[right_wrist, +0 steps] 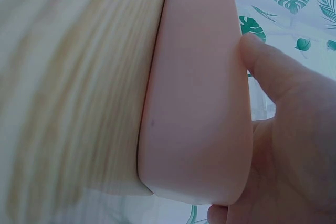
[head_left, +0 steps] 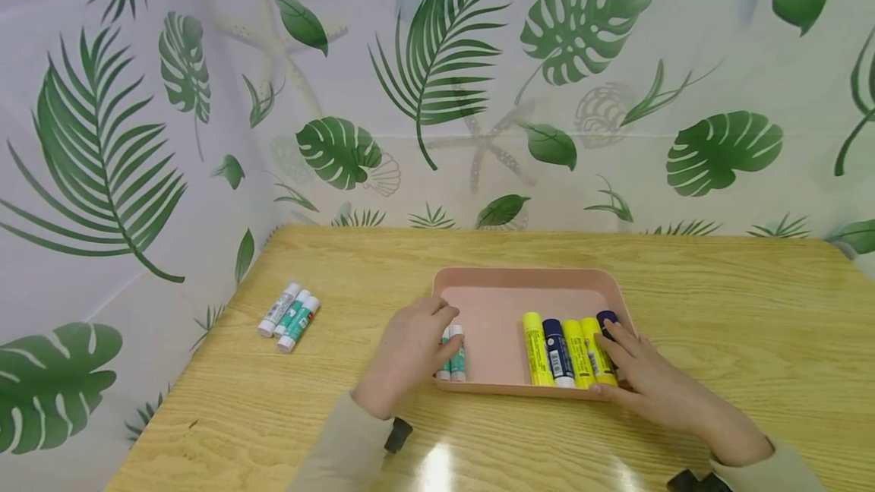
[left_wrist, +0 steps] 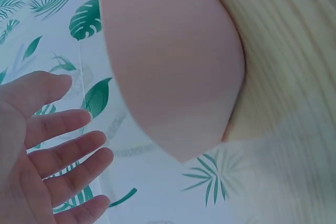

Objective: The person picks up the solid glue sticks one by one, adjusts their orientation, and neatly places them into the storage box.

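A shallow pink tray [head_left: 494,340] lies on the table. Inside it on the left are two small white-and-green glue sticks [head_left: 457,354], partly hidden by my left hand [head_left: 413,340]. That hand hovers over the tray's left rim; the left wrist view shows its fingers spread, holding nothing. Larger yellow glue sticks [head_left: 537,349] and navy glue sticks [head_left: 558,354] lie side by side on the right. My right hand [head_left: 649,382] rests at the tray's right front corner, its fingertips on the outermost navy stick, mostly covered. Its thumb [right_wrist: 257,51] touches the front rim.
Three small glue sticks [head_left: 290,316] lie together at the left of the wooden table [head_left: 369,264]. A white cloth with green leaves [head_left: 451,120] hangs behind the table and along its left side.
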{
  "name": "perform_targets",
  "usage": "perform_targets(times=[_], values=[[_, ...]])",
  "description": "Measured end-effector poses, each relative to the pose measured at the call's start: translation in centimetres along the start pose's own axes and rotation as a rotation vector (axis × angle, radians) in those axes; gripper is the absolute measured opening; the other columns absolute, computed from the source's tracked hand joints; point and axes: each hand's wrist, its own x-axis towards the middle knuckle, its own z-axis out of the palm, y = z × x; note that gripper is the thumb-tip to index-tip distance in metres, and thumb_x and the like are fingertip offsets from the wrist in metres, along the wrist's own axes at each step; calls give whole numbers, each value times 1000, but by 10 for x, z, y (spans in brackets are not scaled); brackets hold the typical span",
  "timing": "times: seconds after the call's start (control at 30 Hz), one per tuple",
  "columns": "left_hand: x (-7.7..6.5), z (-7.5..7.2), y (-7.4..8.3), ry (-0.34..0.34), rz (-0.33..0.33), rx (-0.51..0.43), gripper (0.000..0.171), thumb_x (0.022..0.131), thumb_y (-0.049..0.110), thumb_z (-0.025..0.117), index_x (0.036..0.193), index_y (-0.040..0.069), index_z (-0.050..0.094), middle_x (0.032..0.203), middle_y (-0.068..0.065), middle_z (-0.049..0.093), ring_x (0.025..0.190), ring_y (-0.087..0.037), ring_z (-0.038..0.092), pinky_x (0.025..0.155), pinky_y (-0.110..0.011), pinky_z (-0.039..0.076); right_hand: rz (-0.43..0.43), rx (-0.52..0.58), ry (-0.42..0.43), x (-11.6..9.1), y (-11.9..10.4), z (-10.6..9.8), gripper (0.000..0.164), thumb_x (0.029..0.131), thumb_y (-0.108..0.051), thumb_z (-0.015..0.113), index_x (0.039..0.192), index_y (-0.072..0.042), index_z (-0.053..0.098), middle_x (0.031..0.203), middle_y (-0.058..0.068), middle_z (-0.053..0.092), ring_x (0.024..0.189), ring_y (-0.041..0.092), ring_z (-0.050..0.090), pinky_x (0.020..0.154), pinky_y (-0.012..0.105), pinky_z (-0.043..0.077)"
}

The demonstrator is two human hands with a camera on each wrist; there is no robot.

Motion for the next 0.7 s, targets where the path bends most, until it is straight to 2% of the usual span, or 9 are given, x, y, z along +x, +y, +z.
perform_targets(times=[0.13,0.23,0.4,0.6,0.7], values=[[-6,-2,-10,14,-42,-3,28,81,28,63,99,7,64,93,-2,60,84,-17,56,66,-27,49,-2,-1,0,0,0,1,74,84,-45,53,132,7,32,140,27,15,127,43,14,99,57,12],[-10,-4,-18,8,-97,-14,30,81,27,62,101,6,63,96,-4,59,88,-18,55,68,-29,49,1,0,-2,0,-1,2,74,84,-45,53,132,7,32,140,27,15,127,42,15,99,56,12],[-18,-10,-33,-7,-196,-22,31,81,27,62,104,5,62,98,-6,59,88,-20,55,65,-31,50,8,3,-5,0,-1,2,74,84,-46,53,132,7,32,141,27,15,127,42,14,100,55,10],[-20,-17,-52,-21,-344,-33,32,82,27,62,105,5,61,102,-8,58,88,-23,56,59,-32,50,13,4,2,0,-1,1,75,84,-46,53,132,7,32,141,27,15,127,41,14,101,54,9],[-22,-20,-59,-14,-389,-45,32,81,24,63,106,4,61,102,-10,59,86,-24,57,57,-32,50,12,-2,7,0,-1,1,74,84,-46,53,132,7,32,140,27,15,127,41,15,101,54,10]])
